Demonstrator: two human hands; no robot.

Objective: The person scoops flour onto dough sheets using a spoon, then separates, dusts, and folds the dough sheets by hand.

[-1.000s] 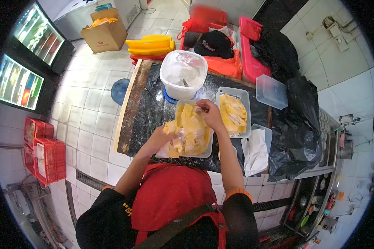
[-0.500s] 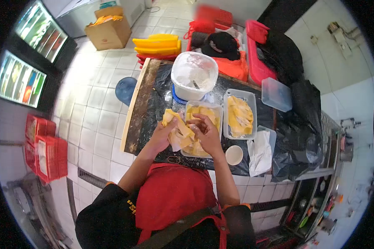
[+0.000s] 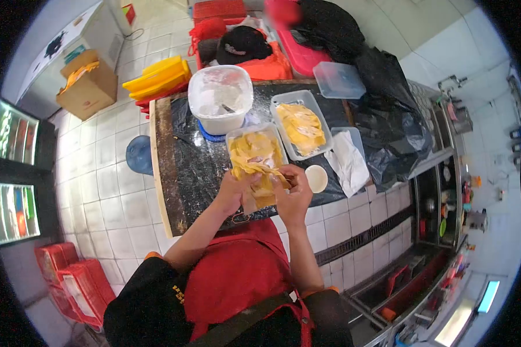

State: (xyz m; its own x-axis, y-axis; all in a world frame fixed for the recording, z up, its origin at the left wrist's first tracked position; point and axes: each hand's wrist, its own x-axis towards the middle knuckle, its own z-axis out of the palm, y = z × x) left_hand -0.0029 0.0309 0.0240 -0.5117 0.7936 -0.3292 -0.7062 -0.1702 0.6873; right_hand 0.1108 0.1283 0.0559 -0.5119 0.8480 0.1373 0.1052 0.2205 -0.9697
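Note:
Thin yellow dough sheets [image 3: 257, 169] are held between my two hands, over the near end of a clear plastic container [image 3: 228, 134]. My left hand [image 3: 233, 192] grips their left side, fingers partly hidden behind them. On the right side, my right hand [image 3: 293, 194] pinches the edge between thumb and fingers. More yellow dough sheets [image 3: 255, 144], dusted with white powder, lie in that container. A second clear container [image 3: 322, 147] to the right holds a similar pile of dough sheets [image 3: 300, 128]. Behind stands a white tub [image 3: 220, 120] of white powder with a utensil handle sticking up.
A cream-coloured cup [image 3: 316, 178] and a white cloth or paper [image 3: 349, 165] are at my right. An upturned-looking clear box [image 3: 339, 81] sits farther back. Black plastic [image 3: 185, 156] covers the table, whose wooden edge [image 3: 159, 173] is at left. Red crates [image 3: 87, 289] stand on the floor.
The head view has turned, shifting the table left and up. My right hand, its fingers spread before, now pinches the dough sheets. The sheets have tipped flatter between both hands.

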